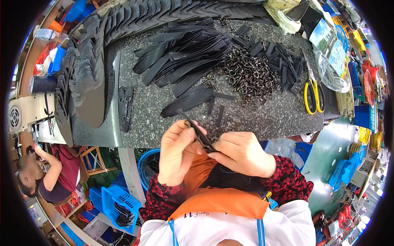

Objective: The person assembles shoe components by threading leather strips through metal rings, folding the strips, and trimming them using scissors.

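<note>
Just off the table's near edge, my left hand (175, 152) pinches the upper part of a narrow black strap (199, 133) between thumb and fingers. My right hand (245, 154) closes on the strap's lower end. Whether a metal clasp is on it I cannot make out. Beyond my hands lie a leaf-shaped black piece (185, 101) and a few short black strips (221, 115). Behind these are a heap of long black pieces (197, 45), a pile of dark metal clasps (251, 76) and more short strips (284, 61). Two finished-looking straps with clasps (125, 107) lie at the left.
Yellow-handled scissors (313, 95) lie at the table's right side. Overlapping black pieces (88, 90) line the left and far edges. A plastic-wrapped packet (334, 61) sits far right. Blue baskets (120, 209) stand below left, and another person (55, 174) is at the left.
</note>
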{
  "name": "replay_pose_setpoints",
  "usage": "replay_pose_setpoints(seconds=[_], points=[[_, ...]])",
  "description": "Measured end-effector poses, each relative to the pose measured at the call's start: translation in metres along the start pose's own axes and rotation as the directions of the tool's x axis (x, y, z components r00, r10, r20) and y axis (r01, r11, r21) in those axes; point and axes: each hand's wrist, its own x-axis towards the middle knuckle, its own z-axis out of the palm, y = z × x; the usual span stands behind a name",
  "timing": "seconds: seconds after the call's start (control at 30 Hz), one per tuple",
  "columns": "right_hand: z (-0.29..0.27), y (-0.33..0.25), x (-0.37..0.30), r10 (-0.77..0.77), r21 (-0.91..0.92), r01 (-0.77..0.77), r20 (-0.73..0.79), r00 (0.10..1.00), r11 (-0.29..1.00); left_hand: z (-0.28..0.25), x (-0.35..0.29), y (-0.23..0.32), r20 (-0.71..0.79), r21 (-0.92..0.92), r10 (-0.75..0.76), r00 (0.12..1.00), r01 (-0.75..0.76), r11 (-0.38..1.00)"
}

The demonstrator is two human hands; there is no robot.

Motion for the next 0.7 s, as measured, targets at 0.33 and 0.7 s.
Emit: replay_pose_setpoints(seconds=[0.33, 0.7], points=[[-0.026, 0.04, 0.028, 0.019, -0.44, 0.073, 0.201, 0.979, 0.895, 0.011, -0.009, 0.023, 0.052, 0.58, 0.255, 0.966, -0.237, 0.78], [-0.018, -0.014, 0.023, 0.472, 0.699, -0.671, 0.517, 0.714, 0.249, 0.024, -0.009, 0.006, 0.121, 0.779, 0.46, 0.88, -0.371, 0.505]])
